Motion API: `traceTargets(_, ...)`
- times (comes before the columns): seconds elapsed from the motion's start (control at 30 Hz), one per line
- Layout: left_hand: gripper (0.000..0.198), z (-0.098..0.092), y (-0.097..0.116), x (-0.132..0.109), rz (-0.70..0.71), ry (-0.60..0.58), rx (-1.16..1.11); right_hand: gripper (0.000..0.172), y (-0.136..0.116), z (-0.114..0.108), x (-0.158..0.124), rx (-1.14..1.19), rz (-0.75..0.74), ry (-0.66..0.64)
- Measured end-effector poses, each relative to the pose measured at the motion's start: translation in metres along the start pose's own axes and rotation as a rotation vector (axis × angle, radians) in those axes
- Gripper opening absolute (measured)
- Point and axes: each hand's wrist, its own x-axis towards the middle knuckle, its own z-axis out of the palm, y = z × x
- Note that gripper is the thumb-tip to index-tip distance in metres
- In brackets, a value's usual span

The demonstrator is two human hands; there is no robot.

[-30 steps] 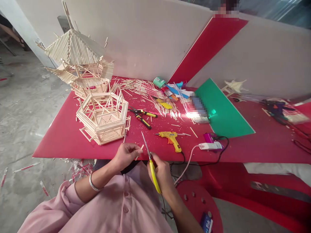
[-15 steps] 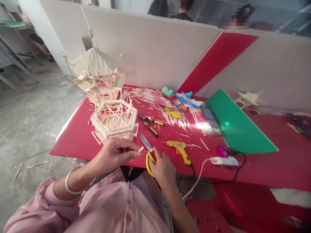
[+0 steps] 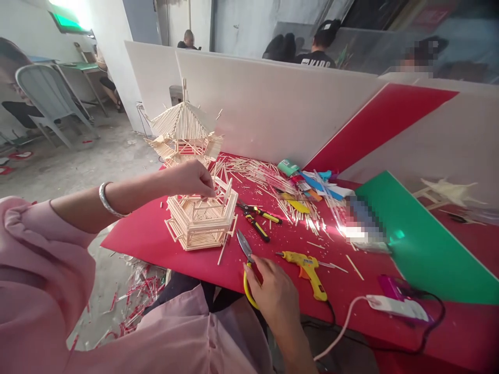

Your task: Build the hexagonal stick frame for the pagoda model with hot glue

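Observation:
My left hand [image 3: 197,179] reaches over the lower hexagonal frame [image 3: 202,228], built of thin wooden sticks. Its fingers are pinched together and point down at the frame's top; what is between them is hidden. Behind that hand stands a pagoda-like roofed stick model [image 3: 183,122], its lower part partly covered. My right hand [image 3: 275,288] is closed on the yellow handles of a pair of scissors [image 3: 245,245], whose blades point away from me just right of the frame. One loose stick [image 3: 223,250] leans at the frame's front right corner.
Black-and-yellow pliers [image 3: 255,221] lie beyond the scissors, and a yellow glue gun [image 3: 306,270] to the right. Loose sticks [image 3: 257,174] cover the table's back. A green board [image 3: 436,244], a white power strip [image 3: 397,307] and its cables are at right. A white partition [image 3: 273,109] closes the back.
My left hand has moved up and forward from near the scissors, with a short stick in its pinch, to over the hexagonal frame. My right hand stays on the scissors. The view has tilted up.

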Motion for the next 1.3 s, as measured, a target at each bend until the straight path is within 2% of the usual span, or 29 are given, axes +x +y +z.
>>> traceTargets(0.2, 0.015, -0.003, 0.012, -0.005, -0.052, -0.130, 0.052, 0.031, -0.003, 0.001, 0.005, 0.000, -0.013, -0.013)
traceTargets(0.33, 0.017, -0.005, 0.012, -0.003, 0.000, -0.194, 0.073, 0.031, -0.004, 0.003, 0.006, 0.007, -0.019, -0.037)
traceTargets(0.6, 0.023, -0.001, 0.010, -0.002, 0.068, -0.192, 0.018, 0.030, -0.002, 0.003, 0.005, 0.010, -0.008, -0.067)
traceTargets(0.77, 0.023, -0.001, 0.011, -0.004, 0.047, -0.202, 0.036, 0.030, -0.003, 0.004, 0.005, 0.021, -0.015, -0.065)
traceTargets(1.0, 0.018, -0.005, 0.017, -0.008, 0.044, -0.279, 0.084, 0.030, -0.001, 0.010, 0.003, 0.041, -0.026, -0.062)
traceTargets(1.17, 0.016, -0.006, 0.013, -0.007, 0.046, -0.226, 0.076, 0.029, -0.001, 0.009, 0.001, 0.038, -0.011, -0.080)
traceTargets(1.23, 0.014, -0.008, 0.016, -0.014, 0.103, -0.114, 0.080, 0.029, -0.001, 0.005, -0.001, 0.001, 0.036, -0.118)
traceTargets(1.3, 0.014, -0.010, 0.023, -0.028, 0.229, 0.055, 0.111, 0.030, -0.002, 0.001, -0.004, -0.065, 0.094, -0.178)
